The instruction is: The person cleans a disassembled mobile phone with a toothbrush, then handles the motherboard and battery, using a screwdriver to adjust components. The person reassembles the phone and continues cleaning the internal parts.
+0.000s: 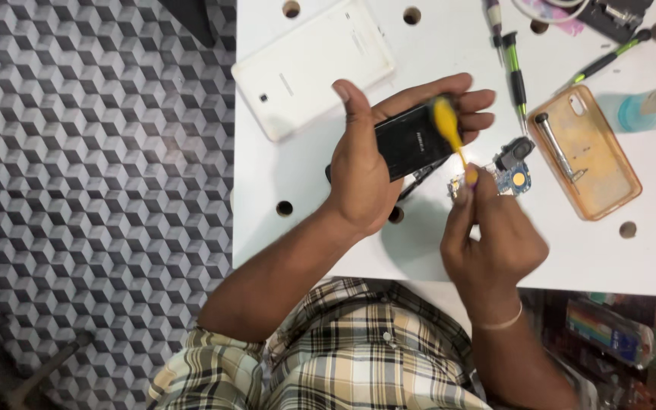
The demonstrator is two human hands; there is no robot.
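Taking the black phone (pixel 410 139) as the landmark: up and to its left a white tablet (pixel 313 67) lies face down on the white table (pixel 434 250); the left hand (pixel 373 152) grips the phone, thumb over its near edge, fingers curled behind; just right of the phone the right hand (pixel 487 235) pinches a blurred yellow tool (pixel 449 133), tip over the phone; a small circuit board (pixel 506 178) sits beside it; farther right lies an orange case (pixel 586 152) holding a metal tool (pixel 557 146).
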